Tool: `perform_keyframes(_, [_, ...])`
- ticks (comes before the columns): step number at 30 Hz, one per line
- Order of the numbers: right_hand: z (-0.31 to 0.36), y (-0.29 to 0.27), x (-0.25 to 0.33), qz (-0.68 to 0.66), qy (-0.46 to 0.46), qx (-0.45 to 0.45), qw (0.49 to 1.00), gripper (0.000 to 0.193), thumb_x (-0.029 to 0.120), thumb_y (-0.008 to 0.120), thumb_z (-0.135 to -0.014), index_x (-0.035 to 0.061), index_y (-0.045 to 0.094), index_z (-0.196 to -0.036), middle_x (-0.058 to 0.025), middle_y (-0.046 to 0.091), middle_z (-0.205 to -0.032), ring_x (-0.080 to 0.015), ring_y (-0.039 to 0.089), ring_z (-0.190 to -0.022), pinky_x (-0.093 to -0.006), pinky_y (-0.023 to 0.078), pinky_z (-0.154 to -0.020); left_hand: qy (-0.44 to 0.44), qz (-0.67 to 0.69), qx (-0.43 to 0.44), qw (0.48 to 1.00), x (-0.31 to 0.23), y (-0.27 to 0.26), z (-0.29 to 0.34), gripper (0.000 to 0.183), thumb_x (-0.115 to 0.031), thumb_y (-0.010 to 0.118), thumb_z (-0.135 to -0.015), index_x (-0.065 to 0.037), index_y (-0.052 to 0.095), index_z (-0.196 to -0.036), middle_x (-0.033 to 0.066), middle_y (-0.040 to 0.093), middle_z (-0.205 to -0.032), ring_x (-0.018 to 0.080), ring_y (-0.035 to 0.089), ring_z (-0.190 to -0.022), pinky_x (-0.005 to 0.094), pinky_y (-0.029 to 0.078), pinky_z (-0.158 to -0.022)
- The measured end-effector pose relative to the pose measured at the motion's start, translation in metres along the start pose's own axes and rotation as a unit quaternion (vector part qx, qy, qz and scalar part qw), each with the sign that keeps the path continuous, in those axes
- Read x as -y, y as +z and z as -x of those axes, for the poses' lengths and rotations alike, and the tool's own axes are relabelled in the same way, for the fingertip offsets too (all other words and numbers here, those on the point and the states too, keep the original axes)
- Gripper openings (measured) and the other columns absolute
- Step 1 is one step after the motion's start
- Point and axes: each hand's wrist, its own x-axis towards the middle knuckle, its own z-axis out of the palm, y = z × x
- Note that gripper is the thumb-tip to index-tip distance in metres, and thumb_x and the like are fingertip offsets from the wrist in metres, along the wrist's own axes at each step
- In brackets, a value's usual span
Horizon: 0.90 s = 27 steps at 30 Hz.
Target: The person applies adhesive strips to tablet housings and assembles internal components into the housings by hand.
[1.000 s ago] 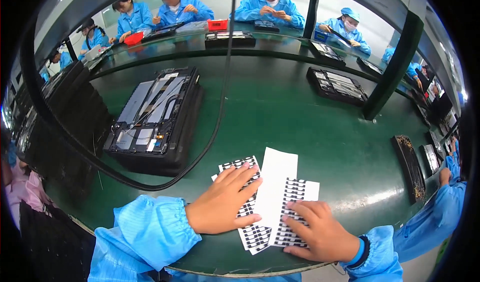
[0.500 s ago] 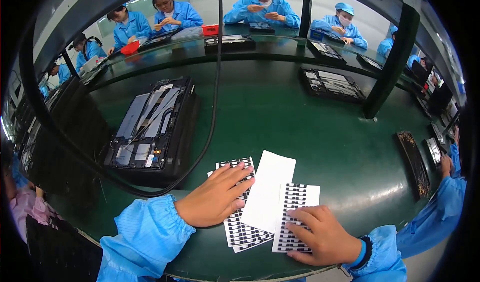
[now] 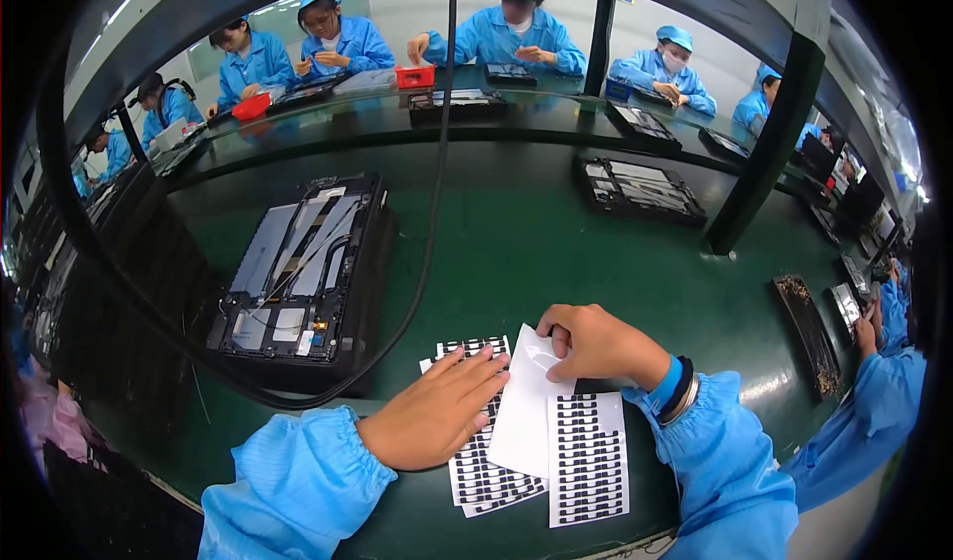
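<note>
My left hand [image 3: 437, 408] lies flat with its fingers stretched out over a few overlapping white sheets of small black stickers [image 3: 486, 483]. A blank white sheet [image 3: 518, 431] lies partly on top of them, beside my fingertips. At that sheet's upper right edge my right hand [image 3: 608, 347] is closed, thumb and fingers pinching the paper, which buckles slightly there. Just below my right hand, a separate sticker sheet [image 3: 588, 461] with rows of black pieces rests on the green table and overlaps the blank sheet's edge.
A stack of opened tablet-like devices [image 3: 298, 272] stands at the left, with a black cable [image 3: 429, 252] looping past it. Another device [image 3: 643, 188] lies at the far right, near a dark post [image 3: 764, 153]. A long black strip [image 3: 806, 337] is farther right. Co-workers sit behind the table.
My right hand has moved up from the right sticker sheet to the blank sheet's upper edge and pinched it. The left hand still lies flat on the sheets.
</note>
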Motion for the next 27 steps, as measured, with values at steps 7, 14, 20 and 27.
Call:
perform_keyframes(7, [0.001, 0.003, -0.012, 0.016, -0.019, -0.044, 0.999, 0.025, 0.018, 0.068, -0.056, 0.0006, 0.062, -0.074, -0.0142, 0.062, -0.070, -0.0275, 0.060, -0.065, -0.0328, 0.048, -0.061, -0.020, 0.028, 0.010, 0.999, -0.004, -0.004, -0.002, 0.049, -0.013, 0.046, -0.085, 0.004, 0.032, -0.129, 0.0196, 0.029, -0.136, 0.0327, 0.023, -0.129, 0.0456, 0.015, -0.106])
perform_keyframes(14, [0.034, -0.022, -0.088, 0.067, 0.186, -0.324, 0.925, 0.025, 0.019, 0.056, -0.064, -0.0047, 0.060, -0.071, -0.0251, 0.059, -0.071, -0.0390, 0.059, -0.068, -0.0423, 0.048, -0.064, -0.019, 0.016, 0.015, 1.000, -0.005, -0.006, 0.002, 0.047, -0.014, 0.045, -0.086, 0.004, 0.034, -0.128, 0.0191, 0.028, -0.137, 0.0317, 0.022, -0.130, 0.0457, 0.014, -0.106])
perform_keyframes(20, [0.134, -0.065, -0.205, 0.160, 0.385, -0.454, 0.788, 0.039, 0.031, 0.062, -0.067, -0.0059, 0.061, -0.080, -0.0272, 0.059, -0.079, -0.0391, 0.060, -0.079, -0.0435, 0.048, -0.070, -0.001, 0.007, -0.002, 1.000, -0.015, -0.006, -0.008, 0.042, -0.011, 0.048, -0.084, 0.004, 0.040, -0.123, 0.0202, 0.034, -0.132, 0.0343, 0.026, -0.128, 0.0474, 0.019, -0.104])
perform_keyframes(27, [0.172, -0.108, -0.064, -0.006, -0.119, -0.583, 0.804, 0.022, 0.021, 0.048, -0.086, 0.0015, 0.058, -0.090, -0.0080, 0.056, -0.092, -0.0144, 0.052, -0.075, -0.0269, 0.042, -0.066, 0.191, 0.059, 0.017, 0.980, -0.077, 0.003, -0.038, 0.044, -0.012, 0.058, -0.078, -0.003, 0.046, -0.119, 0.0182, 0.039, -0.130, 0.0348, 0.034, -0.123, 0.0470, 0.030, -0.099])
